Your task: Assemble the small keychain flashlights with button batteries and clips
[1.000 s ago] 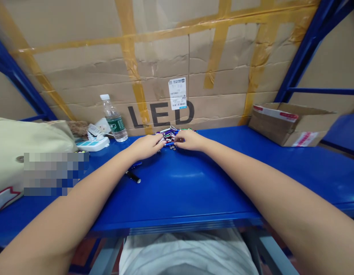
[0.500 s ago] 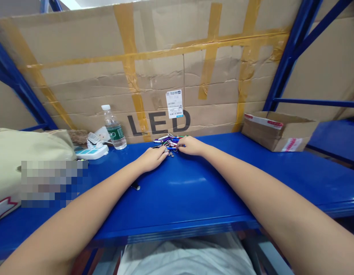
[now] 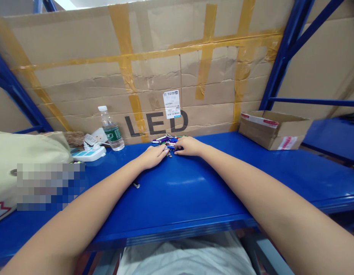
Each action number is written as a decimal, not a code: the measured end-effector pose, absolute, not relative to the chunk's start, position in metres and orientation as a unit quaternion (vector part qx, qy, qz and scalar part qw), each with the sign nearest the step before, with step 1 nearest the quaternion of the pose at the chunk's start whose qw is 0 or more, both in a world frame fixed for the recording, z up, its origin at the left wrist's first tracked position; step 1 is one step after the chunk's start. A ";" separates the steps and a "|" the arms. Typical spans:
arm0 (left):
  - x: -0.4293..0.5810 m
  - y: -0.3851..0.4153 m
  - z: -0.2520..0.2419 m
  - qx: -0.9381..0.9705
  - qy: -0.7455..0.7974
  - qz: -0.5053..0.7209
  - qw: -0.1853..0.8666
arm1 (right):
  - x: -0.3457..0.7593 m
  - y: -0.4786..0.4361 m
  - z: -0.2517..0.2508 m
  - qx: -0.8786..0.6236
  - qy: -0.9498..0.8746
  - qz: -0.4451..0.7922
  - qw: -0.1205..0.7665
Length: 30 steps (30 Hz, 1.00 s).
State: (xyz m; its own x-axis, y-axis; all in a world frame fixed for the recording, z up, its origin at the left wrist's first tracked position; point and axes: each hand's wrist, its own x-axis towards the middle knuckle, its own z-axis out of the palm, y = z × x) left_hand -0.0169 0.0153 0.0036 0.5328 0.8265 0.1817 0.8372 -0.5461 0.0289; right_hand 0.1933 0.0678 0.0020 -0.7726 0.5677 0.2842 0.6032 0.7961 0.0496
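Observation:
A small heap of slim metallic tubes (image 3: 166, 139) in blue, purple and silver, perhaps mini flashlights or pens, lies on the blue steel shelf (image 3: 199, 194). My left hand (image 3: 152, 157) rests at the heap's front left, fingertips reaching its edge. My right hand (image 3: 188, 146) lies at the front right, fingers curled down. Tiny dark parts (image 3: 170, 155) sit between my fingertips. I cannot tell whether either hand holds a small piece. A short dark rod (image 3: 136, 185) shows just past my left forearm, mostly hidden.
A water bottle (image 3: 111, 130) and a power strip (image 3: 89, 154) stand to the left, beside a beige cloth bag (image 3: 28, 149). An open cardboard box (image 3: 272, 131) sits at the right. A taped cardboard wall (image 3: 154, 68) rises behind the shelf.
The view has tilted upward and the scene sits lower than a second ago. My hands have drawn slightly toward the heap's front, and my left forearm now covers more of the dark rod.

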 end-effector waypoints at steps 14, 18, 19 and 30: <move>-0.018 0.029 -0.004 -0.878 -0.456 -0.141 -0.040 | 0.185 0.071 -0.006 -0.409 -0.877 0.006 0.252; -0.018 0.026 -0.003 -0.885 -0.432 -0.156 -0.075 | 0.183 0.072 -0.007 -0.427 -0.854 0.068 0.289; -0.018 0.024 -0.002 -0.888 -0.424 -0.156 -0.084 | 0.182 0.072 -0.006 -0.431 -0.849 0.086 0.292; -0.013 0.031 -0.004 -0.886 -0.434 -0.147 -0.067 | 0.167 0.069 -0.004 -0.512 -0.749 0.272 0.320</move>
